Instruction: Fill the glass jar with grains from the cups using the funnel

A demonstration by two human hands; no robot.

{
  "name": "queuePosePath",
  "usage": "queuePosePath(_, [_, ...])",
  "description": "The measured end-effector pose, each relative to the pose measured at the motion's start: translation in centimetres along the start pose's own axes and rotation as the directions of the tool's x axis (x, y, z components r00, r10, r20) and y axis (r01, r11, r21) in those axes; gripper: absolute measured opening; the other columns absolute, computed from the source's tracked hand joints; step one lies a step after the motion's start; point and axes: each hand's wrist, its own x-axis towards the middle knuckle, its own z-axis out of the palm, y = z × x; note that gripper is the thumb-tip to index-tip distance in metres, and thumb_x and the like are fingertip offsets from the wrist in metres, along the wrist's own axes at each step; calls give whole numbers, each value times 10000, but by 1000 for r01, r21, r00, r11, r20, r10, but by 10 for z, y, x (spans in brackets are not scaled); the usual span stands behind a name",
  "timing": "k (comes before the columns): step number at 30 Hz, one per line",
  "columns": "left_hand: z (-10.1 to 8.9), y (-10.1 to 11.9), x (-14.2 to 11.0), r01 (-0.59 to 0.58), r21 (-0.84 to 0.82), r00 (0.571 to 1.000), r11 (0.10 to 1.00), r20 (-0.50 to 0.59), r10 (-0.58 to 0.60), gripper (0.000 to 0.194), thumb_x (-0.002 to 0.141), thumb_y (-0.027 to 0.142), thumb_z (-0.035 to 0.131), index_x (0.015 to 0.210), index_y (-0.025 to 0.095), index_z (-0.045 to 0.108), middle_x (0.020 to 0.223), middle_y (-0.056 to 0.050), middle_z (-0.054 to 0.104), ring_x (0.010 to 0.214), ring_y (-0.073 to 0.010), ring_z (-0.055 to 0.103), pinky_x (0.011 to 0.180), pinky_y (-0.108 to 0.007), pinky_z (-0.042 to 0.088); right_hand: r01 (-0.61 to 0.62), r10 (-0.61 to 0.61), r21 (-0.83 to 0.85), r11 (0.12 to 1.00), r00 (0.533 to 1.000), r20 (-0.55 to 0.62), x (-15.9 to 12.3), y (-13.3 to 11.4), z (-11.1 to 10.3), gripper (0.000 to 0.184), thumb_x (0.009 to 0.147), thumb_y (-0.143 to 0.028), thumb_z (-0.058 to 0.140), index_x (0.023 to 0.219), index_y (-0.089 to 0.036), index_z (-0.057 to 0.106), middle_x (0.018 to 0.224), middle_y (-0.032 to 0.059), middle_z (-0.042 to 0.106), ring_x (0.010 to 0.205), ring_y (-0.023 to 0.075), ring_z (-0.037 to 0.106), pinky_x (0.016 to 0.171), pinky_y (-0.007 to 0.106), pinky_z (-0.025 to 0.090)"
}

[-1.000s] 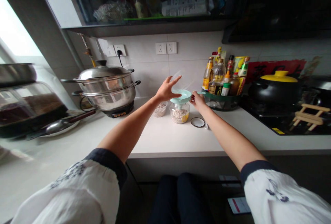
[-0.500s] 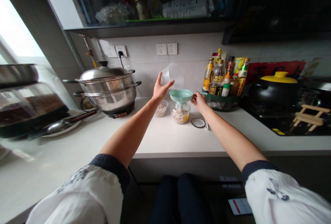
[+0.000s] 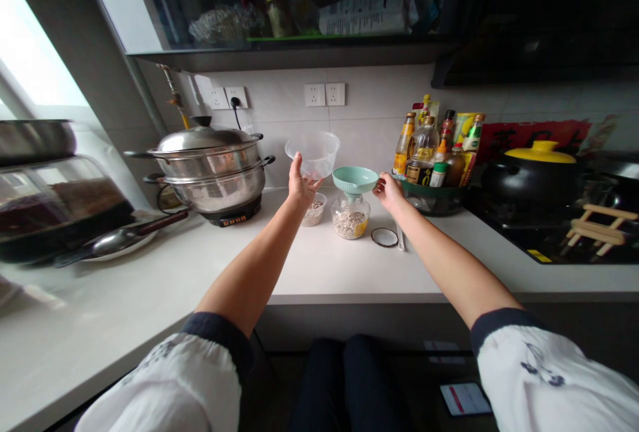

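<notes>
My left hand [image 3: 302, 186] grips a clear plastic bowl [image 3: 315, 152], held up almost level above the counter, with no contents visible in it. The fingers of my right hand [image 3: 389, 190] are closed on the rim of a mint-green funnel [image 3: 355, 180]. That funnel sits in the mouth of a clear jar [image 3: 351, 222], which is partly filled with pale flakes. Behind my left wrist, a small clear tub [image 3: 315, 211] with similar flakes stands on the counter. A round lid [image 3: 384, 237] with a dark rim lies right of the jar, beside a pale narrow utensil [image 3: 401, 237].
A steel steamer pot [image 3: 212, 166] stands at the left, near a pan [image 3: 114, 242] on a plate. Sauce bottles [image 3: 424, 146] crowd a dark green tray at the right. Further right are a black pot with a yellow lid [image 3: 539, 152] and a small wooden stool [image 3: 602, 225].
The bowl has swung from tipped over the funnel to nearly upright and moved left with my left hand. My right hand stays at the funnel's rim.
</notes>
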Motion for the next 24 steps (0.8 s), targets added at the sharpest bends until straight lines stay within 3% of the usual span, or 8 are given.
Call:
queuePosePath(3, [0, 4, -11, 116, -310, 983, 944, -98, -153, 716, 853, 571, 454, 1452, 310, 161, 1353, -121, 416, 1202, -247, 501, 899, -365, 496, -22, 22, -49, 999, 1000, -9, -3, 3, 1, 194, 752, -54, 501, 613, -184, 466, 437, -80, 416, 380, 48, 359, 353, 130, 310])
queuePosePath(5, [-1, 5, -17, 128, -382, 976, 915, -114, -184, 720, 837, 558, 495, 1445, 337, 180, 1301, -110, 459, 1184, -242, 522, 891, -367, 505, -25, 24, -51, 998, 1000, -10, -4, 5, 1, 186, 746, -55, 507, 620, -185, 468, 435, -81, 415, 378, 49, 357, 352, 129, 309])
queuePosePath(12, [-18, 1, -30, 134, -470, 965, 873, -138, -222, 718, 837, 559, 508, 1445, 328, 205, 1296, -108, 461, 1176, -252, 528, 879, -351, 512, -45, 45, -9, 999, 999, -13, -5, 7, -4, 185, 723, -89, 560, 630, -195, 441, 451, -88, 421, 380, 48, 363, 363, 134, 320])
queuePosePath(17, [-29, -7, -34, 147, -444, 964, 884, -137, -229, 708, 820, 598, 496, 1430, 347, 240, 1263, -103, 491, 1132, -238, 568, 860, -343, 522, -17, 17, -4, 1000, 998, 56, -9, 7, -6, 165, 682, -69, 574, 742, -209, 510, 478, -92, 450, 404, 58, 391, 373, 137, 328])
queuePosePath(24, [-38, -10, -36, 153, -451, 962, 879, -137, -238, 702, 812, 584, 517, 1423, 360, 254, 1251, -103, 503, 1113, -234, 584, 829, -337, 534, 14, -17, 22, 1000, 991, 131, -7, 10, -15, 192, 645, -115, 637, 746, -213, 505, 523, -96, 473, 447, 57, 434, 415, 147, 390])
